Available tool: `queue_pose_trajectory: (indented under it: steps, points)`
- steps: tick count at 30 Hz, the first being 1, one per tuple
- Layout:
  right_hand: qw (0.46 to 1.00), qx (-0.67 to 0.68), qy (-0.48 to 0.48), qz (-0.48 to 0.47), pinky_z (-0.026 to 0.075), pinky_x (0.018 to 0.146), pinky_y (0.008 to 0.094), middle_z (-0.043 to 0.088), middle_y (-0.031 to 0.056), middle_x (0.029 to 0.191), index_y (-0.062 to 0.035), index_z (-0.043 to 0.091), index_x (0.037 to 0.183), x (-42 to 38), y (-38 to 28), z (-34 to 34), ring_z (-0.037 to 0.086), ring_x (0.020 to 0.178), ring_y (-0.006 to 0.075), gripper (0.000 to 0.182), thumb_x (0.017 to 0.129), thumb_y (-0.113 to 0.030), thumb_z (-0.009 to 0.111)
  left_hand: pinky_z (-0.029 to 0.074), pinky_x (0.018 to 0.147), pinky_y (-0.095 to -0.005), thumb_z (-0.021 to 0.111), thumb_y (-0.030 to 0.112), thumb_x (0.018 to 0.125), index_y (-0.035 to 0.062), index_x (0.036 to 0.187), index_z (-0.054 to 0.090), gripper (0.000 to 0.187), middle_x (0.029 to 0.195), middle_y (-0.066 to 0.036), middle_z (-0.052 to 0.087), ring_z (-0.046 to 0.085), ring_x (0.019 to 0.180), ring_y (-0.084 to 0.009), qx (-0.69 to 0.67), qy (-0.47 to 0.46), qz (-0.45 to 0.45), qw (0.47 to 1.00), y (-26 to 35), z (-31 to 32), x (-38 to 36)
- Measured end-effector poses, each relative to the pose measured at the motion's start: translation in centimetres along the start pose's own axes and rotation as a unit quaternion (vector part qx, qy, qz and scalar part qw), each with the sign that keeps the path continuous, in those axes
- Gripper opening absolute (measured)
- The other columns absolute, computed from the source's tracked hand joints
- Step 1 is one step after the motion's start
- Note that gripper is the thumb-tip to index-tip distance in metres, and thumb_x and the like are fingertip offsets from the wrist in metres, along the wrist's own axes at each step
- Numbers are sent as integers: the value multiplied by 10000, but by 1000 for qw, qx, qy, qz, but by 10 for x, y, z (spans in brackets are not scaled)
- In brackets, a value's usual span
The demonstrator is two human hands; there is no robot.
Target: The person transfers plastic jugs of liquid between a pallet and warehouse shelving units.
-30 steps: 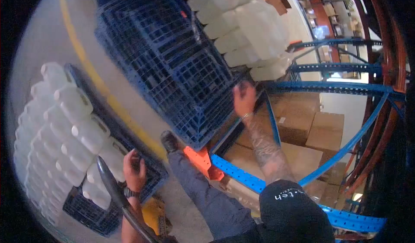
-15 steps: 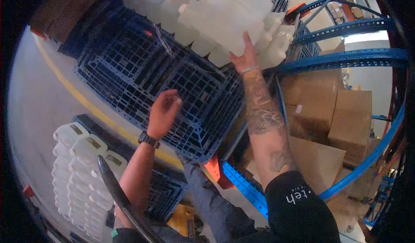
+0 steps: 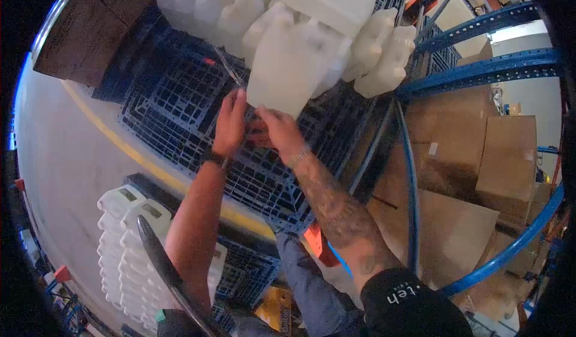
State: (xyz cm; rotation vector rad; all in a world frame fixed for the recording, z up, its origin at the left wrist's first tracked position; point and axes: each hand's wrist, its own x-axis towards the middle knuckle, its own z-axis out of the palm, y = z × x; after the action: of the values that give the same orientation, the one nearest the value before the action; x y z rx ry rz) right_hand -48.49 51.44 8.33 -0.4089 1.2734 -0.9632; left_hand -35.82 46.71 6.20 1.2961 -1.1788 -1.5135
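Cardboard boxes (image 3: 507, 157), yellow floor line (image 3: 135, 156)

Blue pallet stack (image 3: 171, 112): translucent plastic jugs (image 3: 240, 13) are resting at its far side.
Concrete floor (image 3: 78, 142): a yellow line (image 3: 144, 162) is running past.
Second pallet (image 3: 249, 271): stacked white jugs (image 3: 129, 241) are standing.

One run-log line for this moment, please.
left hand: beside pale jug | right hand: at jug's near edge | jug: over dark pallet | contact: unclear

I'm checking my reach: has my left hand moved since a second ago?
Yes: your left hand has moved across the yellow line and over the dark pallet.
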Motion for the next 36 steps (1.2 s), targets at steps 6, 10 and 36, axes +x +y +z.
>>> queue_pose_trajectory:
  steps: [6, 10, 36]
  points:
    - [833, -294, 295, -363, 484, 805, 373, 586, 148, 1007, 6, 533, 1133, -1, -48, -103, 583, 895, 250, 389, 898, -295, 607, 272, 1082, -399, 570, 552, 847, -77, 1393, 272, 884, 1406, -256, 342, 355, 1286, -360, 32, 66, -63, 995, -47, 51, 45]
    - [775, -499, 247, -301, 475, 837, 402, 573, 180, 1103, 0, 549, 1153, 24, -49, -120, 583, 965, 289, 379, 862, -234, 617, 319, 1041, -479, 691, 397, 776, -107, 1275, 401, 766, 1397, -350, 296, 340, 1284, -447, 345, 134, 32, 928, -46, 49, 9]
    - [196, -945, -260, -12, 440, 788, 395, 710, 32, 909, -188, 737, 893, -82, 149, -82, 671, 885, 203, 212, 854, -227, 532, 410, 474, -325, 587, 593, 843, 63, 733, 577, 541, 591, -20, 520, 496, 502, -143, -195, 249, -312, 896, -112, -40, -268]
